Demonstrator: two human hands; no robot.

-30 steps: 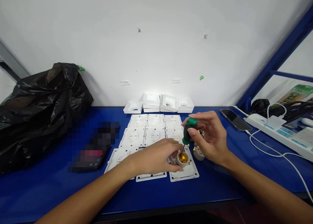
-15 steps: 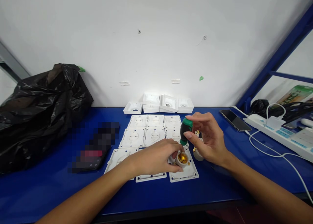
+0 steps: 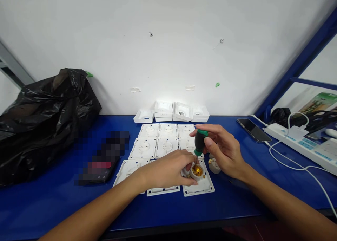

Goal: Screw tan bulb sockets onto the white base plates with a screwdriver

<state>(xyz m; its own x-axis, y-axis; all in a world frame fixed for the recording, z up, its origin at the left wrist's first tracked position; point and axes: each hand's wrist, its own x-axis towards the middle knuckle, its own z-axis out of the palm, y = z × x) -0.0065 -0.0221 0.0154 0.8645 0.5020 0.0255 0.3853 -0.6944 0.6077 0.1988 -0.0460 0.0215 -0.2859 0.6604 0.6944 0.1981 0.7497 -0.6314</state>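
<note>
A round white lamp socket with a brass-coloured inside stands on a square white base plate. My left hand grips the socket from its left side, thumb in front and fingers behind. In my right hand is a short screwdriver with a black and green handle. It is held nearly upright, and its shaft reaches down into the socket; the tip is hidden inside. Beside my right hand, partly covered by it, lies another white socket piece with brass terminals.
Several white plates lie in rows on the blue table. Behind them, white square boxes stand against the wall. A black bag and a dark phone are left; another phone and a power strip with white cables are right.
My right fingers have shifted around the screwdriver handle, with the index finger now stretched over its top. The left hand keeps its hold on the socket. The view has moved very slightly.
</note>
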